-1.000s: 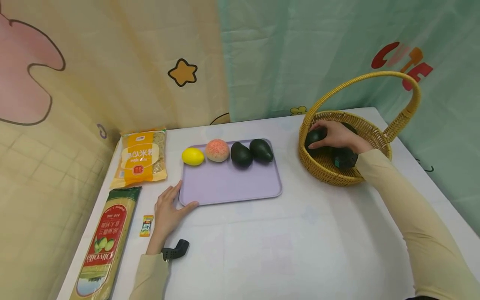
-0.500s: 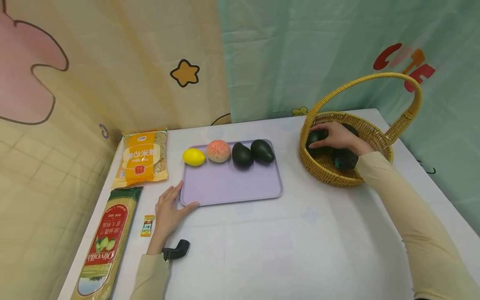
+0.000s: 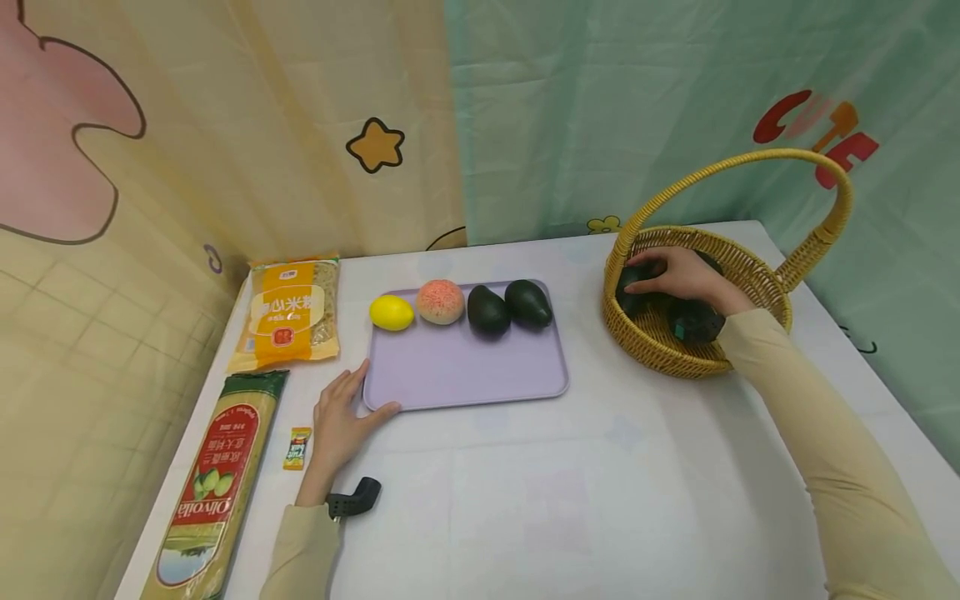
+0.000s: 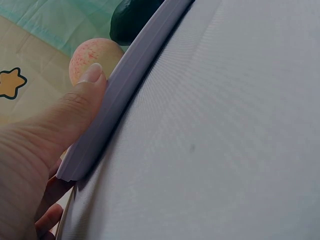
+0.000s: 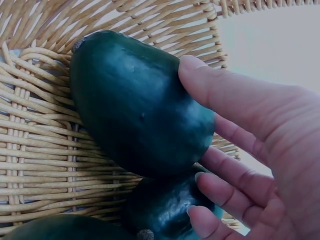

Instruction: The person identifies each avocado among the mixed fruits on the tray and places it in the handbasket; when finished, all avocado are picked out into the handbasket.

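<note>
Inside the wicker basket (image 3: 663,367), my right hand (image 3: 678,273) holds a dark green avocado (image 5: 140,105) by one end, thumb on top and fingers below. A second avocado (image 5: 165,205) lies under my fingertips, and part of another (image 5: 65,227) shows at the bottom of the right wrist view. On the left, my left hand (image 3: 341,423) grips the near-left corner of the lilac tray (image 3: 465,379), thumb along the front rim and fingers along the left side. Along the tray's back lie a yellow lemon (image 3: 392,313), a pinkish peach (image 3: 440,302) and two avocados (image 3: 489,312).
The basket's tall handle (image 3: 720,167) arches over my right hand. At the left lie a yellow bag of grain (image 3: 288,312), a long Olivoilà pasta pack (image 3: 217,483) and a small snack packet (image 3: 297,448). A printed curtain (image 3: 540,108) hangs behind the table.
The whole head view has shifted slightly. Both hands keep their places, the right at the avocado in the basket, the left at the tray corner.
</note>
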`<act>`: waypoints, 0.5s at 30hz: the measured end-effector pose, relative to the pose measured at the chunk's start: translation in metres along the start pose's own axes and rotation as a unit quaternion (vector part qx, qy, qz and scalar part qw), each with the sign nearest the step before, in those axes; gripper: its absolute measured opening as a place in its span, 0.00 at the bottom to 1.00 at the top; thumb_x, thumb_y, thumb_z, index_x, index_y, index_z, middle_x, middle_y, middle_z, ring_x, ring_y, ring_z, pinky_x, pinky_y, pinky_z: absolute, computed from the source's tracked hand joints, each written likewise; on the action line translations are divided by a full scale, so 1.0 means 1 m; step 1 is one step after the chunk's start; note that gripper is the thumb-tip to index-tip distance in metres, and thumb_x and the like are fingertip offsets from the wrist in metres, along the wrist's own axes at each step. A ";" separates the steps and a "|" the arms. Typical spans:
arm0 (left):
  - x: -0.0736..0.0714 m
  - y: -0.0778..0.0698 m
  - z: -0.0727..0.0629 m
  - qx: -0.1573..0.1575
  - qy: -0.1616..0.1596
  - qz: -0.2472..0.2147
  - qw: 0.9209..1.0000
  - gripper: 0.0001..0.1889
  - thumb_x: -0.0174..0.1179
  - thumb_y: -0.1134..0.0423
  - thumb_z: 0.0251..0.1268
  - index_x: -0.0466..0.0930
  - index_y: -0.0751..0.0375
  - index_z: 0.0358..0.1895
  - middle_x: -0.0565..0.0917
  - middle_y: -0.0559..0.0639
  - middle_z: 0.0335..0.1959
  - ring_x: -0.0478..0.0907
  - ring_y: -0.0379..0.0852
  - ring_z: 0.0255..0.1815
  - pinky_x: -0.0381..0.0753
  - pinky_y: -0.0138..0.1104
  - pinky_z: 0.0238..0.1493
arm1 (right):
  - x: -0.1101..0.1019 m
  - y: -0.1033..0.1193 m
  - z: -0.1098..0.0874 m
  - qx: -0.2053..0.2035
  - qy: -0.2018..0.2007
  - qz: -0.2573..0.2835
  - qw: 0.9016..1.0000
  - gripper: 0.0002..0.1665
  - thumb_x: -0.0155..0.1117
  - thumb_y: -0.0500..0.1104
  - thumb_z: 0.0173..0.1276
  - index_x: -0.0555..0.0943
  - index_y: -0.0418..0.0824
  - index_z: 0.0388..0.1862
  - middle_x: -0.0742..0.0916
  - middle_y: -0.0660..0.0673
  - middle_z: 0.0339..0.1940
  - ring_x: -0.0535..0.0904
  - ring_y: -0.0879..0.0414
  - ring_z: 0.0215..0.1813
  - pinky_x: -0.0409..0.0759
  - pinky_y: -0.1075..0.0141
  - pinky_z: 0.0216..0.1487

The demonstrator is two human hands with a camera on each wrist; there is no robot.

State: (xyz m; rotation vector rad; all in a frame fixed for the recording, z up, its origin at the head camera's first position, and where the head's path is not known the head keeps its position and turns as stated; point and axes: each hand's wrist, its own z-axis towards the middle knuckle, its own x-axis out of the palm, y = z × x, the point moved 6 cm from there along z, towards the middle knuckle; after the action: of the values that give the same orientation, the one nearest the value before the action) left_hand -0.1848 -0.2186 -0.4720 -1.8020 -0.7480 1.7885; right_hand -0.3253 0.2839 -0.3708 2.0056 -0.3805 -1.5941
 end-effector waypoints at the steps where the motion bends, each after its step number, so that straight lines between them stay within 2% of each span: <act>1: 0.000 0.000 0.000 0.000 -0.001 0.000 1.000 0.50 0.68 0.38 0.49 0.56 0.53 0.74 0.59 0.60 0.72 0.47 0.59 0.72 0.47 0.60 0.65 | 0.000 0.000 0.000 0.000 0.000 0.002 1.000 0.34 0.71 0.55 0.58 0.77 0.39 0.59 0.79 0.38 0.55 0.74 0.45 0.51 0.71 0.50 0.51; 9: 0.001 0.002 0.000 -0.004 0.001 -0.002 1.000 0.50 0.68 0.38 0.49 0.56 0.52 0.74 0.58 0.60 0.72 0.46 0.59 0.72 0.46 0.60 0.65 | -0.003 -0.002 -0.003 -0.009 -0.022 0.020 1.000 0.33 0.69 0.57 0.60 0.78 0.40 0.58 0.81 0.38 0.53 0.75 0.45 0.52 0.71 0.49 0.54; 15: 0.000 0.003 0.000 -0.003 -0.001 -0.003 1.000 0.50 0.67 0.37 0.48 0.56 0.51 0.74 0.58 0.60 0.72 0.47 0.59 0.72 0.47 0.60 0.65 | -0.009 -0.003 -0.016 -0.025 -0.078 0.038 0.996 0.32 0.63 0.58 0.64 0.77 0.38 0.58 0.81 0.37 0.52 0.75 0.45 0.52 0.71 0.50 0.52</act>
State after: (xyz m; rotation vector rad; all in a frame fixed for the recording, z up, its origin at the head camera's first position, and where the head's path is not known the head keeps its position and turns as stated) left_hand -0.1847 -0.2205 -0.4738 -1.8010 -0.7590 1.7857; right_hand -0.3126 0.2950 -0.3623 1.8129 -0.4647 -1.7012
